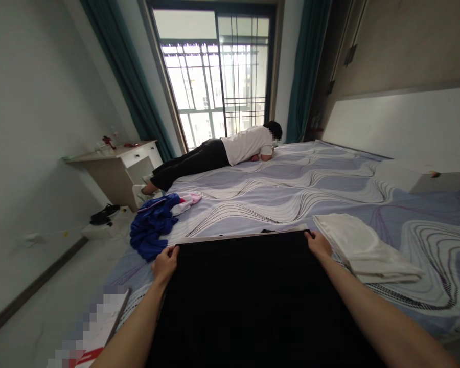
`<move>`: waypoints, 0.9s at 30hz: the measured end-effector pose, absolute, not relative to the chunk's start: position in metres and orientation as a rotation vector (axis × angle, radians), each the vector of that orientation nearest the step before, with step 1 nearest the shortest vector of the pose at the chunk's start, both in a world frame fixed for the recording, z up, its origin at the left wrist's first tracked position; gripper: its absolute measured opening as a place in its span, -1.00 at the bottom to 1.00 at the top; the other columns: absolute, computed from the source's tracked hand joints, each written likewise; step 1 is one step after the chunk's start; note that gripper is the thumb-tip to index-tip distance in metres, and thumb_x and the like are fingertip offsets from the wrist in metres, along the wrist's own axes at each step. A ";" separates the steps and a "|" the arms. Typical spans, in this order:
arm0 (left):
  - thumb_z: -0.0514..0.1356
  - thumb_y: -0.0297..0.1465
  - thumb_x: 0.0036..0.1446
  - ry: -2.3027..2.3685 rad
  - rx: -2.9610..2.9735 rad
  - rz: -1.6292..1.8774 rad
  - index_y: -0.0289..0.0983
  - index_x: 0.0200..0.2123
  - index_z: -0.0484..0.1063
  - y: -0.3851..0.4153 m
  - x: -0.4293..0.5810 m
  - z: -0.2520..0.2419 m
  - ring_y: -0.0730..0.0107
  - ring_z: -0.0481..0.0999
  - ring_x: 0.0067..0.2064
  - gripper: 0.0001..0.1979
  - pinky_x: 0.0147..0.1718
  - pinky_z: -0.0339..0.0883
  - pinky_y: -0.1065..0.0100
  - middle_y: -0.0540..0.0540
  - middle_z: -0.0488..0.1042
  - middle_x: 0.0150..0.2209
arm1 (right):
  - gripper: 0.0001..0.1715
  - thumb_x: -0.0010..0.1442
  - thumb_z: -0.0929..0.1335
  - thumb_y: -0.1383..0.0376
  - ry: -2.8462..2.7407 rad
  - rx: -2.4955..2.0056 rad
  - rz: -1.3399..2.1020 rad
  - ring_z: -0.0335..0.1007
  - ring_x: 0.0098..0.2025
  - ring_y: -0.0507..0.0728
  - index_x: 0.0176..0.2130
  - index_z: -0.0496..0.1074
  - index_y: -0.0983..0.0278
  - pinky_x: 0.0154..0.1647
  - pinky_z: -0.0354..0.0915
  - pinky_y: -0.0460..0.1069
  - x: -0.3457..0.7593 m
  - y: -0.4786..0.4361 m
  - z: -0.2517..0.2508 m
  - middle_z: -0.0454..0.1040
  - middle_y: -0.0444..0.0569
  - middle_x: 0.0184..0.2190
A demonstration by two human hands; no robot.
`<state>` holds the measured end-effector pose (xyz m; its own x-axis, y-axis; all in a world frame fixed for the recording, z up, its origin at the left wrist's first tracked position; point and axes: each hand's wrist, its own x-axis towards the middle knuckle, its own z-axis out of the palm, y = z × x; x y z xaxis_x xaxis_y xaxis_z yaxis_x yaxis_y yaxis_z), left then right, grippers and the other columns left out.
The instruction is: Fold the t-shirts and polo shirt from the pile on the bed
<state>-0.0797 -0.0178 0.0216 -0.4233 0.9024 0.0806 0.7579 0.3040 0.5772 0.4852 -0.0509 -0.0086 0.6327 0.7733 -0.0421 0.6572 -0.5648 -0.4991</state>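
Note:
A large black cloth lies spread on the bed in front of me. My left hand pinches its far left corner, fingers closed on the fabric. My right hand grips the far right corner in the same way. A pale strip, perhaps the cloth's underside or a board, shows along its far edge. A folded white cloth rests just right of my right hand. A crumpled blue garment with a white and pink piece lies left of my left hand.
The bed has a lilac wave-patterned sheet and a white headboard on the right. A person in a white shirt and dark trousers lies face down across its far side. A small desk stands by the left wall beside the barred window.

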 end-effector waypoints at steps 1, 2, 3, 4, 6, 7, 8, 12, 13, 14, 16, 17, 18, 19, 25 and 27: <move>0.05 -0.08 0.20 2.327 1.514 0.783 -0.21 -0.07 0.53 -0.017 -0.079 0.022 0.00 0.54 0.00 -0.56 0.03 0.28 0.10 -0.21 0.62 -0.11 | -0.45 0.31 0.20 -0.01 -1.120 -2.419 0.357 0.50 -0.03 0.33 0.05 0.50 0.24 -0.12 0.34 0.09 0.485 -0.050 -0.009 0.57 0.16 -0.07; 0.05 -0.08 0.20 2.338 1.515 0.763 -0.21 -0.09 0.54 -0.016 -0.078 0.022 -0.03 0.54 0.01 -0.57 0.04 0.26 0.07 -0.22 0.62 -0.11 | -0.45 0.30 0.21 -0.02 -1.113 -2.423 0.357 0.51 -0.04 0.33 0.03 0.51 0.23 -0.12 0.34 0.10 0.484 -0.049 -0.009 0.57 0.16 -0.08; 0.06 -0.07 0.19 2.349 1.517 0.745 -0.21 -0.10 0.55 -0.016 -0.077 0.022 -0.06 0.53 0.01 -0.57 0.05 0.25 0.03 -0.24 0.62 -0.11 | -0.45 0.28 0.22 -0.04 -1.106 -2.427 0.356 0.51 -0.05 0.34 0.01 0.52 0.21 -0.13 0.34 0.10 0.484 -0.049 -0.009 0.58 0.15 -0.09; 0.06 -0.07 0.18 2.360 1.519 0.730 -0.21 -0.11 0.55 -0.015 -0.076 0.022 -0.09 0.52 0.02 -0.57 0.05 0.24 0.00 -0.26 0.61 -0.10 | -0.46 0.26 0.23 -0.05 -1.101 -2.429 0.355 0.51 -0.05 0.34 -0.01 0.53 0.20 -0.13 0.34 0.11 0.484 -0.048 -0.009 0.58 0.14 -0.10; 0.07 -0.05 0.17 2.370 1.531 0.713 -0.20 -0.14 0.55 -0.014 -0.075 0.022 -0.11 0.50 0.04 -0.57 0.07 0.22 -0.04 -0.26 0.61 -0.10 | -0.47 0.23 0.26 -0.07 -1.092 -2.429 0.350 0.50 -0.05 0.35 -0.04 0.53 0.18 -0.12 0.33 0.11 0.484 -0.047 -0.008 0.58 0.12 -0.10; 0.08 -0.05 0.16 2.370 1.539 0.712 -0.19 -0.14 0.55 -0.014 -0.075 0.022 -0.10 0.50 0.04 -0.58 0.07 0.21 -0.04 -0.24 0.60 -0.09 | -0.47 0.22 0.26 -0.07 -1.089 -2.428 0.346 0.50 -0.04 0.35 -0.04 0.53 0.18 -0.11 0.33 0.11 0.484 -0.046 -0.008 0.58 0.11 -0.10; 0.08 -0.05 0.16 2.369 1.546 0.713 -0.17 -0.13 0.53 -0.015 -0.074 0.022 -0.09 0.49 0.05 -0.59 0.07 0.21 -0.04 -0.22 0.60 -0.08 | -0.47 0.21 0.27 -0.07 -1.087 -2.426 0.341 0.49 -0.04 0.35 -0.04 0.52 0.19 -0.11 0.33 0.11 0.484 -0.045 -0.007 0.58 0.10 -0.09; 0.12 -0.07 0.14 2.349 1.604 0.741 -0.13 0.00 0.45 -0.019 -0.071 0.022 -0.05 0.46 0.07 -0.57 0.07 0.22 -0.01 -0.15 0.58 -0.06 | -0.43 0.18 0.31 -0.05 -1.104 -2.366 0.319 0.49 -0.07 0.32 0.03 0.45 0.24 -0.08 0.31 0.11 0.483 -0.049 -0.009 0.56 0.09 -0.11; 0.13 -0.08 0.14 2.340 1.630 0.744 -0.13 0.02 0.44 -0.020 -0.070 0.023 -0.06 0.45 0.07 -0.56 0.06 0.22 -0.01 -0.15 0.58 -0.05 | -0.41 0.17 0.32 -0.02 -1.133 -2.327 0.315 0.49 -0.08 0.30 0.06 0.42 0.26 -0.07 0.31 0.10 0.484 -0.051 -0.010 0.56 0.09 -0.12; 0.13 -0.09 0.14 2.332 1.659 0.748 -0.13 0.05 0.43 -0.021 -0.071 0.023 -0.06 0.45 0.07 -0.55 0.07 0.23 -0.02 -0.16 0.57 -0.03 | -0.38 0.16 0.34 0.00 -1.172 -2.274 0.313 0.48 -0.08 0.28 0.10 0.39 0.28 -0.05 0.31 0.10 0.486 -0.054 -0.010 0.55 0.08 -0.13; 0.13 -0.10 0.15 2.325 1.709 0.762 -0.12 0.10 0.41 -0.023 -0.073 0.023 -0.07 0.43 0.08 -0.53 0.08 0.23 -0.04 -0.18 0.54 0.01 | -0.31 0.12 0.36 0.08 -1.250 -2.137 0.335 0.47 -0.08 0.23 0.17 0.32 0.32 -0.03 0.31 0.07 0.492 -0.061 -0.010 0.54 0.07 -0.12; 0.15 -0.11 0.15 2.314 1.726 0.776 -0.12 0.12 0.40 -0.024 -0.075 0.023 -0.07 0.43 0.10 -0.51 0.09 0.23 -0.04 -0.18 0.53 0.04 | -0.28 0.10 0.37 0.12 -1.271 -2.067 0.374 0.47 -0.09 0.20 0.19 0.29 0.33 -0.03 0.33 0.06 0.496 -0.065 -0.008 0.53 0.07 -0.10; 0.16 -0.12 0.15 2.288 1.737 0.797 -0.12 0.14 0.40 -0.025 -0.076 0.023 -0.05 0.42 0.11 -0.50 0.10 0.24 -0.02 -0.18 0.51 0.06 | -0.26 0.08 0.37 0.16 -1.273 -2.011 0.423 0.47 -0.10 0.18 0.20 0.28 0.34 -0.04 0.34 0.05 0.501 -0.069 -0.005 0.52 0.08 -0.07; 0.16 -0.14 0.15 2.242 1.741 0.828 -0.13 0.15 0.39 -0.027 -0.076 0.024 -0.02 0.42 0.13 -0.50 0.11 0.25 0.02 -0.17 0.50 0.08 | -0.26 0.08 0.37 0.18 -1.261 -1.973 0.472 0.48 -0.10 0.17 0.21 0.27 0.34 -0.04 0.35 0.05 0.505 -0.072 0.000 0.52 0.09 -0.05; 0.15 -0.24 0.18 2.067 2.100 0.804 -0.27 0.13 0.44 -0.082 0.002 0.039 -0.14 0.17 0.34 -0.53 0.26 0.08 -0.13 -0.28 0.29 0.28 | -0.23 0.14 0.31 0.21 -1.419 -1.957 0.280 0.13 0.31 0.33 0.29 0.22 0.38 0.31 0.04 0.23 0.436 -0.107 0.027 0.29 0.24 0.25; 0.03 -0.28 0.28 1.838 2.439 0.769 -0.17 0.23 0.34 -0.112 0.053 0.038 -0.08 -0.08 0.42 -0.53 0.29 -0.01 -0.17 -0.15 0.12 0.39 | -0.25 0.25 0.25 0.15 -1.791 -1.850 0.081 -0.19 0.43 0.34 0.36 0.12 0.30 0.39 -0.25 0.33 0.374 -0.130 0.026 0.09 0.11 0.38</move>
